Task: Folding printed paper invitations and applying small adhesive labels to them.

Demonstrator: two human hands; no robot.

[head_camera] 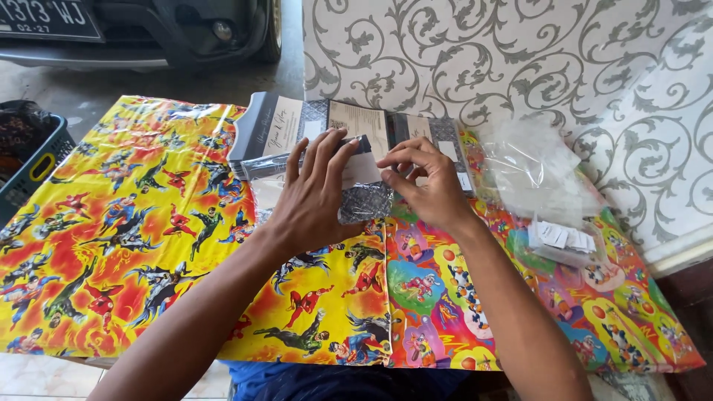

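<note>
Card (pixel 362 169) in a clear sleeve (pixel 364 200) sits between your two hands, near the far middle of the worktop (pixel 111 245), on top of a row of grey and cream cards (pixel 349 122) laid side by side against the wall. Your left hand (pixel 316 197) lies flat over the card's left part, fingers (pixel 327 152) stretched out and close together, pressing down rather than gripping; the thumb is hidden, so you cannot tell whether it hooks under the edge. Your right hand (pixel 431 182) is curled, its fingertips (pixel 394 165) bent in and pinching the right edge of the card or its sleeve; which of the two is too small to tell. The lower end of the sleeve shows a crinkled, patterned grey below your left fingers.

The worktop is covered by two sheets of bright cartoon paper: a yellow one (pixel 134 223) on the left and a multicoloured one (pixel 445 297) on the right, meeting just under your hands. To the right of your right hand, a heap of clear plastic bags (pixel 538 174) lies near the wall, and just below it a small stack of white slips (pixel 564 238) in plastic. A dark basket (pixel 33 167) stands at the left edge. A car bumper (pixel 141 30) shows beyond the worktop, and patterned wallpaper (pixel 520 59) behind the cards.
</note>
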